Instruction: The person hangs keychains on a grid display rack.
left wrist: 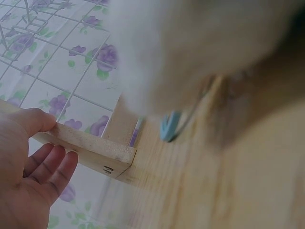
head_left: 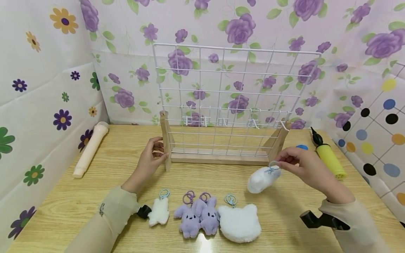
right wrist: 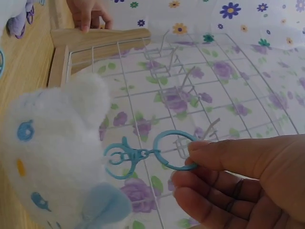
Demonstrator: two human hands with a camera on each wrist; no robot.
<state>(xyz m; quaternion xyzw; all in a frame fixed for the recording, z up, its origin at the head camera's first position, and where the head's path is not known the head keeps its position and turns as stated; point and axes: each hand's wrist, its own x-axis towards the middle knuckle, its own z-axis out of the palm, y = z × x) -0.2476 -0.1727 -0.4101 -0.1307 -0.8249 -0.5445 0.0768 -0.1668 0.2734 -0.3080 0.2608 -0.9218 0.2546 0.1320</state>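
The relation that matters is between the right hand (head_left: 308, 170) and the white wire hooks (head_left: 254, 123) on the wire grid (head_left: 220, 91): the row stands beyond the hand, higher and mostly to its left, its rightmost hook nearest the fingertips and apart from them. The right hand is the nearer one to that end.

From this hand hangs a white plush (head_left: 262, 180), below and to the left of the fingertips, above the tabletop (head_left: 209, 179); its long axis slants down leftward, away from the hand. Thumb and forefinger pinch its blue ring (right wrist: 155, 149), the other fingers loosely bent, the palm turned inward. In the right wrist view the ring sits between the fingertips and the plush.

The left hand (head_left: 146, 161) lightly grips the grid's left wooden upright (head_left: 166, 140), thumb against its edge, fingers bent on the outer side; how firmly cannot be told. Both forearms reach forward, spread wide, the other plush charms (head_left: 190, 221) lying nearer the person, between them.
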